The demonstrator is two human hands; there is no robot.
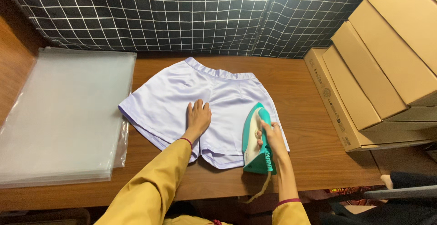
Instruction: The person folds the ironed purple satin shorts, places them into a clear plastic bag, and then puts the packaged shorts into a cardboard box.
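Note:
A pair of pale lilac satin shorts lies flat on the wooden table, waistband toward the far side. My left hand presses palm-down on the middle of the shorts, fingers together. My right hand grips the handle of a teal and white iron. The iron rests on the shorts' right leg near the hem, its nose pointing away from me. A brownish cord trails from the iron's back over the table's near edge.
A stack of clear plastic bags covers the table's left part. Several flat cardboard boxes lean in a pile at the right. A black cloth with a white grid hangs behind the table.

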